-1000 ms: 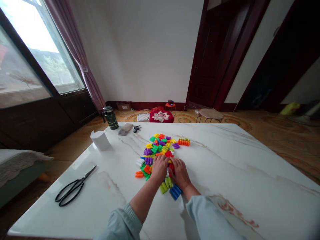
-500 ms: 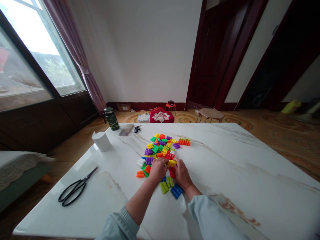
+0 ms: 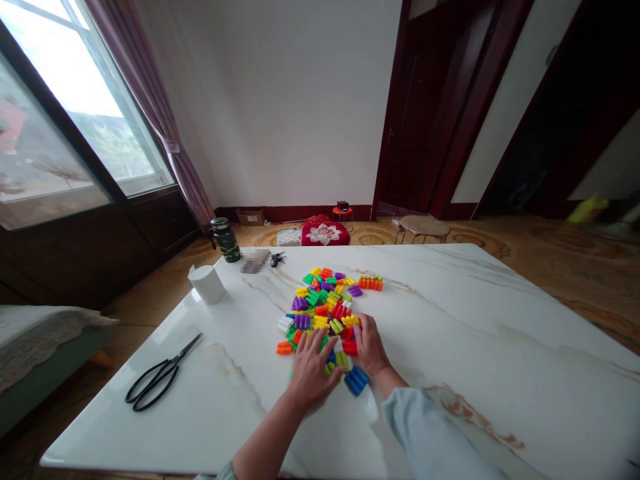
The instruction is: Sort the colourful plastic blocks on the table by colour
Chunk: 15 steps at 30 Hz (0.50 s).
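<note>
A heap of colourful plastic building blocks [image 3: 320,309] lies on the white marble-patterned table. My left hand [image 3: 312,371] is open, fingers spread over the near-left side of the heap, covering some green and orange blocks. At the heap's right side, my right hand [image 3: 371,347] has its fingers closed on a yellow block [image 3: 351,321]. Red blocks [image 3: 349,348] lie just under those fingers. A dark blue block [image 3: 356,380] lies in front, between my two hands. Off the heap's far right sits a joined row of orange blocks [image 3: 371,283].
Black-handled scissors [image 3: 156,380] lie at the table's left. Behind them stand a white paper roll [image 3: 207,285] and a camouflage-patterned bottle [image 3: 226,240]. Keys [image 3: 277,259] lie near the table's far edge [image 3: 410,246]. A round stool [image 3: 424,227] stands beyond it.
My left hand has come away from the yellow block, moved toward me and spread its fingers. My right hand stays by the yellow block. The view has shifted slightly.
</note>
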Available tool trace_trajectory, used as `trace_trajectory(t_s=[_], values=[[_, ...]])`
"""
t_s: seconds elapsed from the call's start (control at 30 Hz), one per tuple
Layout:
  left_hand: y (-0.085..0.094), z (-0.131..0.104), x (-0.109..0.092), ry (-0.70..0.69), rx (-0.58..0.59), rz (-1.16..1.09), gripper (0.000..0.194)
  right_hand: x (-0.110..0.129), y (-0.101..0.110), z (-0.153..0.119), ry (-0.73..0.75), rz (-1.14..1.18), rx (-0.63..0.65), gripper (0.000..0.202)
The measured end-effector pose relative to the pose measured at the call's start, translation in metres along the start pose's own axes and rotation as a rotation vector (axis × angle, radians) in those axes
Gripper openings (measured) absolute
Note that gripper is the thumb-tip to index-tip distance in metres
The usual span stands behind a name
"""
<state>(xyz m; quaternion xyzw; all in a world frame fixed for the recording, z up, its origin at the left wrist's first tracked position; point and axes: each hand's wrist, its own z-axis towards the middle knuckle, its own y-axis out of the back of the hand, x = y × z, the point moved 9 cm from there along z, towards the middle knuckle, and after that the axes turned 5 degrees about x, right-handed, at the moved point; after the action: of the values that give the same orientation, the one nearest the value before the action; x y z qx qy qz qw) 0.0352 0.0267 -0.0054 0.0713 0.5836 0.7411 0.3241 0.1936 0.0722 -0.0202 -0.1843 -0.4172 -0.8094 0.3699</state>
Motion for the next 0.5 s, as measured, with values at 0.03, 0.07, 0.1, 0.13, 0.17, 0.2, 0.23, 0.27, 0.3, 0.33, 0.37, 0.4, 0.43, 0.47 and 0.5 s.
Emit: trace_trajectory(t_s=[0.03,0.07,0.1,0.13,0.17,0.2,0.23,0.27,0.3,0.33,0.37,0.4,0.43,0.47,0.5], values=[[-0.003,-0.006,-0.002,-0.031,0.023,0.022,0.058,-0.004,0.0,0.0,-0.016,0.007,-0.006,0.026],[-0.006,-0.011,-0.003,-0.05,0.037,0.038,0.06,-0.007,0.0,0.0,-0.027,0.017,-0.007,0.026],[-0.007,-0.014,-0.004,-0.058,0.04,0.049,0.06,-0.01,0.0,0.0,-0.038,0.031,-0.005,0.026],[-0.008,-0.016,-0.004,-0.059,0.036,0.055,0.059,-0.013,0.0,-0.001,-0.059,0.048,-0.001,0.027],[-0.008,-0.016,-0.003,-0.054,0.027,0.059,0.058,-0.017,0.0,-0.001,-0.094,0.071,0.004,0.028],[-0.008,-0.016,-0.003,-0.049,0.018,0.061,0.058,-0.021,0.0,-0.003,-0.146,0.104,0.01,0.029],[-0.008,-0.015,-0.003,-0.048,0.011,0.063,0.06,-0.026,0.0,-0.005,-0.213,0.148,0.011,0.03],[-0.008,-0.014,-0.003,-0.051,0.009,0.067,0.063,-0.031,-0.001,-0.007,-0.284,0.202,0.003,0.032],[-0.009,-0.013,-0.003,-0.057,0.009,0.074,0.065,-0.034,-0.001,-0.011,-0.345,0.256,-0.013,0.033],[-0.009,-0.013,-0.004,-0.062,0.009,0.081,0.068,-0.035,-0.002,-0.014,-0.381,0.301,-0.032,0.035],[-0.01,-0.013,-0.004,-0.066,0.007,0.088,0.07,-0.032,-0.002,-0.016,-0.388,0.33,-0.049,0.037],[-0.01,-0.013,-0.004,-0.069,0.004,0.094,0.071,-0.028,-0.002,-0.016,-0.369,0.338,-0.058,0.038],[-0.011,-0.013,-0.004,-0.071,0.0,0.098,0.071,-0.023,-0.002,-0.016,-0.335,0.327,-0.06,0.038],[-0.011,-0.014,-0.003,-0.071,-0.005,0.1,0.071,-0.018,-0.001,-0.015,-0.298,0.303,-0.06,0.037],[-0.012,-0.014,-0.003,-0.072,-0.011,0.101,0.07,-0.016,0.001,-0.014,-0.272,0.274,-0.064,0.036]])
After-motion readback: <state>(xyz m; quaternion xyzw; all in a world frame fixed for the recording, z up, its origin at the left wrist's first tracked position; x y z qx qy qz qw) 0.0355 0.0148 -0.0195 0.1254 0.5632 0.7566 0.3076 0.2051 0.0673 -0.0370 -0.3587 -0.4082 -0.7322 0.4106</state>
